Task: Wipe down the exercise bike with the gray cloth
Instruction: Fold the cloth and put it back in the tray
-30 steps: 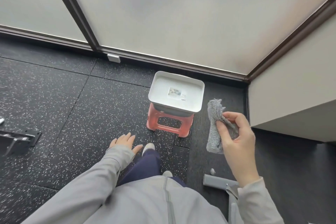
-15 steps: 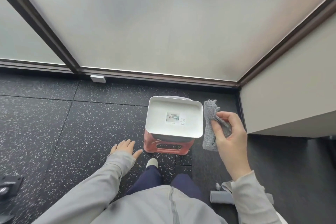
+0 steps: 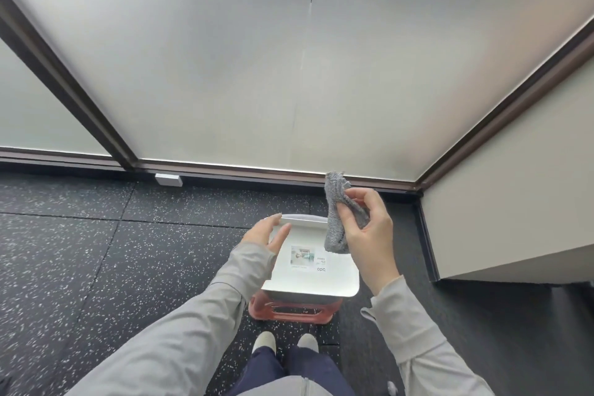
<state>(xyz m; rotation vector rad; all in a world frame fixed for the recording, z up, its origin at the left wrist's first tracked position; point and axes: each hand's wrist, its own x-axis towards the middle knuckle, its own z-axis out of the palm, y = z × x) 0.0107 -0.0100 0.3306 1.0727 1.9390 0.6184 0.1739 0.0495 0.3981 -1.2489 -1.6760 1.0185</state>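
1. Right hand [image 3: 369, 228] first: it sits right of centre in the frame, fingers and thumb curled round the gray cloth [image 3: 336, 219], pinching it in a bunch. One end of the cloth pokes up above the fingers and the rest hangs down below them, over the right side of the basin.
2. Left hand [image 3: 268, 232] is just left of that, fingers straight and relaxed, holding nothing. Its fingertips [image 3: 284, 230] are right at the upper left rim of the basin, but we can't tell if they actually touch it.
3. That white plastic basin [image 3: 321, 280] is in the lower middle of the frame, with a small printed label stuck on its bottom. It sits on top of a red plastic stool [image 3: 291, 312], of which we only see the front edge and a handle slot poking out below the basin.
4. Both arms wear light gray sleeves [image 3: 199, 318]. Down at the bottom centre we see dark blue trousers and two light shoe tips [image 3: 264, 339] right in front of the stool.
5. Floor is black speckled rubber tiles [image 3: 96, 267].
6. Across the top of the frame there's a big frosted glass panel [image 3: 257, 58] in a dark brown frame, with a small white block [image 3: 168, 179] at its base toward the left.
7. Off to the right there's a plain beige wall [image 3: 514, 196].
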